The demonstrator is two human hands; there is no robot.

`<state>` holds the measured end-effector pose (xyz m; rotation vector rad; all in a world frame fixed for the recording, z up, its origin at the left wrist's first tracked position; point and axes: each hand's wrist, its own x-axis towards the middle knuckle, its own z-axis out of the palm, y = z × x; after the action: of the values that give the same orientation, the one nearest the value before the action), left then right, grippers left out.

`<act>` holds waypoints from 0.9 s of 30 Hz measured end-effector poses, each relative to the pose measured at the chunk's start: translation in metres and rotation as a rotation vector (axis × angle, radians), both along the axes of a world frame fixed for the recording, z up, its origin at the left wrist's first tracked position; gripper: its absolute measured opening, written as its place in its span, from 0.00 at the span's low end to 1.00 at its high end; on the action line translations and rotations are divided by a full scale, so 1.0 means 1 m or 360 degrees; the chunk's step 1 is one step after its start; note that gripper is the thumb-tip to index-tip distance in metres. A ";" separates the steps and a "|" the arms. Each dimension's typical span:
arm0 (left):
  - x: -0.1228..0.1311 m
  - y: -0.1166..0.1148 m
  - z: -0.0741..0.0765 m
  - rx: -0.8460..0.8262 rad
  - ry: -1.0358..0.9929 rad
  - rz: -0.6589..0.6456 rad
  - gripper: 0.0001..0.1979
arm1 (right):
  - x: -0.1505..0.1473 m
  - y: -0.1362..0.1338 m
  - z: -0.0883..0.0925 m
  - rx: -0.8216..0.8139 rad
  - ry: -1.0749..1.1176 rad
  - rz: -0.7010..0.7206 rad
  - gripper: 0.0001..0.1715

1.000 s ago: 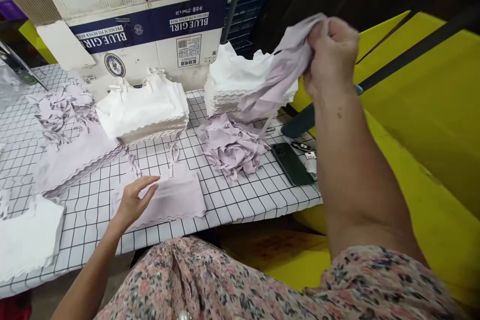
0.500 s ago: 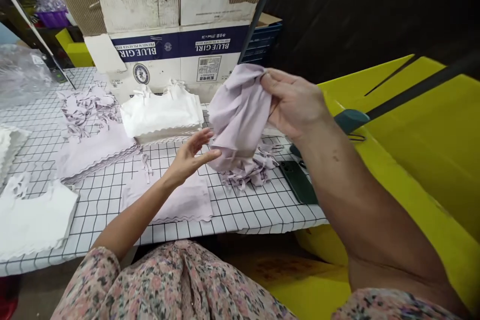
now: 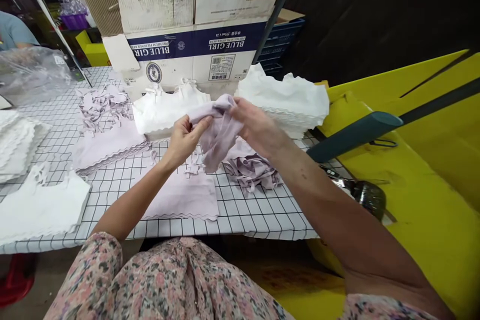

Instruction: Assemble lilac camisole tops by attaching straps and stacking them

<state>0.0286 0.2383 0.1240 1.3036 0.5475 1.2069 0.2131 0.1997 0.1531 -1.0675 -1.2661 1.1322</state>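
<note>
Both my hands hold one crumpled lilac garment (image 3: 217, 132) above the checked table (image 3: 258, 215). My left hand (image 3: 184, 136) pinches its left edge with closed fingers. My right hand (image 3: 257, 125) grips its right side. Directly below lies a flat lilac camisole (image 3: 183, 196) with scalloped hem. A loose heap of lilac garments (image 3: 253, 170) sits just right of it, under my right forearm.
Two white garment stacks (image 3: 165, 110) (image 3: 288, 97) stand behind my hands, before a Blue Girl cardboard box (image 3: 191, 50). A lilac stack (image 3: 108, 142) and lilac straps (image 3: 101, 105) lie left. White pieces (image 3: 41, 205) are at the near left. A yellow bin (image 3: 423, 160) flanks the right.
My right hand brought the lilac garment down from high on the right to the table's middle. My left hand rose from the flat camisole and took hold of the garment.
</note>
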 end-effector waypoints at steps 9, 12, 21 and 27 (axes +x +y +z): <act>-0.042 0.019 0.031 0.0232 0.0316 0.0262 0.19 | 0.003 0.015 -0.025 -0.0120 -0.0048 -0.0102 0.08; -0.056 0.029 0.025 0.0350 0.0301 0.0436 0.18 | 0.009 0.011 -0.024 -0.0238 0.0167 0.0065 0.07; -0.052 0.014 0.017 0.0071 0.0259 0.0127 0.21 | -0.034 0.001 -0.035 -0.0101 -0.0080 -0.0009 0.31; -0.055 0.009 0.010 0.0208 0.0237 0.0279 0.22 | -0.044 0.005 -0.047 -0.0164 0.0120 -0.0076 0.20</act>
<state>-0.0266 0.2475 0.1338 1.4890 0.7120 1.3140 0.1693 0.2052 0.1061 -1.1153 -1.1277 1.2009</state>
